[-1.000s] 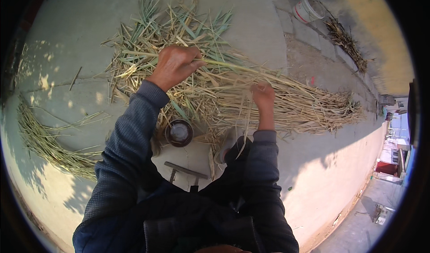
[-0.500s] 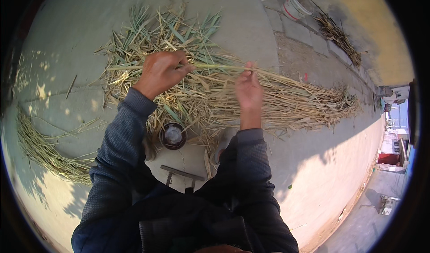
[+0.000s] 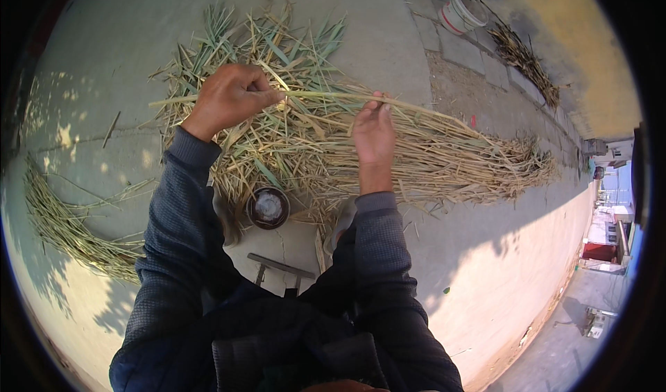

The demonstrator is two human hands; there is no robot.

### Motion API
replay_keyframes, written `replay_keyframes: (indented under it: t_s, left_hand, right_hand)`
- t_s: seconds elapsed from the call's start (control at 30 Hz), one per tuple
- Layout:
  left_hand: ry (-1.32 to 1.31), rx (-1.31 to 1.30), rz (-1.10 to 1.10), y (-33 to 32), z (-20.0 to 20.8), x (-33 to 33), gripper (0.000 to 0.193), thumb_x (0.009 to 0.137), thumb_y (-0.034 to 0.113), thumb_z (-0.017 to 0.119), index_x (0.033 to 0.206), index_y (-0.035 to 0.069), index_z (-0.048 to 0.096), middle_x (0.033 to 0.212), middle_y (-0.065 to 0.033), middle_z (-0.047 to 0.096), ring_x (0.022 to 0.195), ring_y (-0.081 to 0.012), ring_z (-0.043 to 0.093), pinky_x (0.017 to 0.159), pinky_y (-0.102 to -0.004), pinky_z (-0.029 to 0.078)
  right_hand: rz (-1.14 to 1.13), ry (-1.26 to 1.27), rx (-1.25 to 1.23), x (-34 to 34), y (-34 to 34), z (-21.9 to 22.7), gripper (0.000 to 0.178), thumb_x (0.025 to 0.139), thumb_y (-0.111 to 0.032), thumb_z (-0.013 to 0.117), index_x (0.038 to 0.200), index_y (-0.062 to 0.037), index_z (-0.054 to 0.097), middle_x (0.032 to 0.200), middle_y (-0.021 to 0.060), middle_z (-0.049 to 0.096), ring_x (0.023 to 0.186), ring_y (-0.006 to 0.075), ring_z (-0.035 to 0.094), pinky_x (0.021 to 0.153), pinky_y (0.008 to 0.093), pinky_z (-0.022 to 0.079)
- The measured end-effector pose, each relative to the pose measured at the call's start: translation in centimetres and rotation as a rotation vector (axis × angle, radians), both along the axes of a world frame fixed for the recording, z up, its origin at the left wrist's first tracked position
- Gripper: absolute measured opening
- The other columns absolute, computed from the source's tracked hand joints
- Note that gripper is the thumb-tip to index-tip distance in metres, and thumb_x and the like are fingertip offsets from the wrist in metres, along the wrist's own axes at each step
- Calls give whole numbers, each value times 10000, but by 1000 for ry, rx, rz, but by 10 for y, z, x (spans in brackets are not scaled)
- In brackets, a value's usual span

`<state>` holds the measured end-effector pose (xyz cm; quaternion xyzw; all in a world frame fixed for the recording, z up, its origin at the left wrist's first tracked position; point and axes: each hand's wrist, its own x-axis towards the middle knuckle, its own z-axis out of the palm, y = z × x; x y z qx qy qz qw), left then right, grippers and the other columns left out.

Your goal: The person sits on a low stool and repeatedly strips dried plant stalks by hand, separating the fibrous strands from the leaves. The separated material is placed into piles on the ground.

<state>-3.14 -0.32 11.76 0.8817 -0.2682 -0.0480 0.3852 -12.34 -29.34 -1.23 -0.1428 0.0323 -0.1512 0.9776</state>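
Observation:
A long pale-green reed stalk (image 3: 319,95) stretches crosswise between my two hands. My left hand (image 3: 232,95) pinches it, and a short end sticks out to the left beyond the fist. Fingertips of my right hand (image 3: 374,132) close on the stalk farther right, palm turned up. Under both hands spreads a heap of dry reeds (image 3: 458,159), straw-coloured stalks to the right and loose greenish leaves to the far left. Close to my feet stands a round dark bowl (image 3: 268,207) with something whitish inside.
Left of me lies a curved bundle of green stalks (image 3: 76,243). A small bench-like frame (image 3: 281,266) stands between my legs. At the far right are a white bucket (image 3: 463,12) and a pile of dark dry stalks (image 3: 524,59) along a wall.
Both hands have shifted slightly left, the left one also a little farther from me. The stalk's left end reaches farther out past my left hand.

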Motion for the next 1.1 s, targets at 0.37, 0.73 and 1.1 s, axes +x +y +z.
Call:
replay_keyframes:
  t_s: [0.37, 0.73, 1.1]
  left_hand:
    - [149, -64, -101, 37, -9, 12, 302, 882, 231, 841, 737, 23, 677, 631, -23, 636, 566, -78, 575, 514, -293, 440]
    - [41, -77, 37, 56, -32, 21, 304, 890, 272, 830, 762, 36, 688, 625, -14, 612, 537, -88, 517, 508, -306, 407]
    - [120, 82, -22, 99, -38, 38, 214, 860, 182, 830, 868, 20, 690, 741, -69, 694, 680, -158, 668, 613, -326, 490]
  right_hand:
    - [233, -136, 53, 14, 19, -1, 212, 1021, -139, 645, 1226, -85, 637, 1082, 67, 709, 872, 160, 657, 810, 318, 577]
    - [248, 450, -754, 20, 12, 20, 529, 964, -155, 739, 1415, 30, 533, 1239, 163, 688, 897, 143, 630, 742, 271, 557]
    - [-72, 379, -462, 7, -61, 14, 264, 988, -230, 723, 1147, -29, 662, 1069, 93, 700, 874, 150, 641, 754, 284, 557]
